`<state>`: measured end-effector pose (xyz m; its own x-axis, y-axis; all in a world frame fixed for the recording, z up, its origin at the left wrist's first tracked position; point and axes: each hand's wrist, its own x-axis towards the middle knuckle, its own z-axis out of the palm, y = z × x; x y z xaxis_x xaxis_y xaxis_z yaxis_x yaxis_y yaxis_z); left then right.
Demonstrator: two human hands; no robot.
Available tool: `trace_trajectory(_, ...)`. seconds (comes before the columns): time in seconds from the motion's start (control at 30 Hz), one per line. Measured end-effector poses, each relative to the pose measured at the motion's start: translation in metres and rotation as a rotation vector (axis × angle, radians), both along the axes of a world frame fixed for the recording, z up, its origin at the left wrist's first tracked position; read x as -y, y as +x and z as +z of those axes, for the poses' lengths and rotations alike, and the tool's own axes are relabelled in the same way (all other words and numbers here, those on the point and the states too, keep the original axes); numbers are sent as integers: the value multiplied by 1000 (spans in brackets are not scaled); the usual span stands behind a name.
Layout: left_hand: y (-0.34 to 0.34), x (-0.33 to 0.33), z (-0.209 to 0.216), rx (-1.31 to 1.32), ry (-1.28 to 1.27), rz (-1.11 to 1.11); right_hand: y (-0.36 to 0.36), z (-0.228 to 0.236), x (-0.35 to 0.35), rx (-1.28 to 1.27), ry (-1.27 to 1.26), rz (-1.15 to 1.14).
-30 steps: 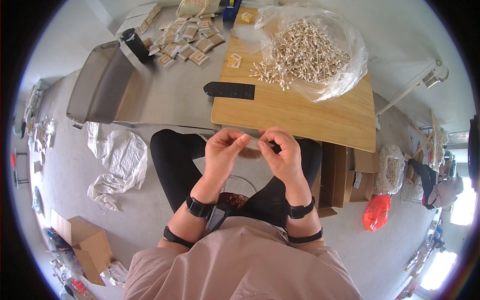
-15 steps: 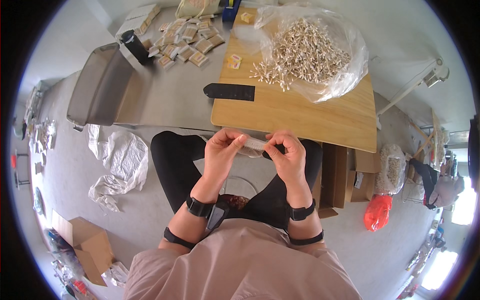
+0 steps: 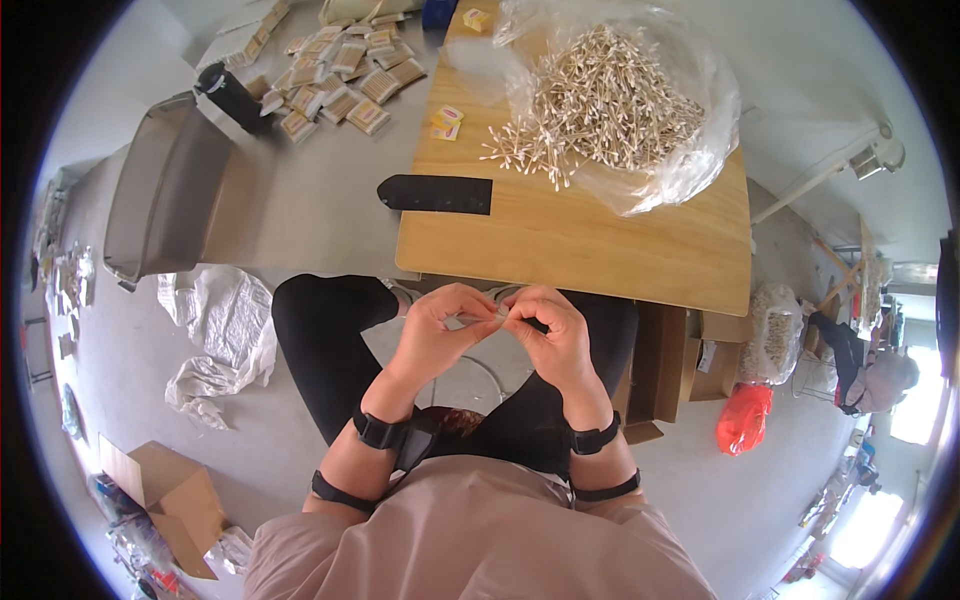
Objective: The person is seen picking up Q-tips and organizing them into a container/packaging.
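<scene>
Left hand (image 3: 446, 326) and right hand (image 3: 548, 332): fingertips together at frame centre, pinching pale piece (image 3: 503, 311), mostly hidden. Board (image 3: 580, 250): upper centre. Black strip (image 3: 436, 194): across its left edge. Swabs (image 3: 620, 95): upper right, in clear bag (image 3: 714, 80). Packs (image 3: 345, 80): upper left.

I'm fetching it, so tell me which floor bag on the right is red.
The red bag just below the filled clear bag in the picture; that one is see-through with pale contents.
</scene>
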<state>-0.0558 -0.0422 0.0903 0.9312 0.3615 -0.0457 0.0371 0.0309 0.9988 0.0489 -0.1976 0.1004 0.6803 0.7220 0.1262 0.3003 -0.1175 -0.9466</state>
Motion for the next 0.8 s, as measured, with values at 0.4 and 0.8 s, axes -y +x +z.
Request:
trace_trajectory(0.4, 25, -26, -35, 1, -234, 146, 61, -26, -17, -84, -87, 24)
trace_trajectory(0.8, 28, -41, -49, -60, -350, 282, 221, -89, -60, 416, -701, -445)
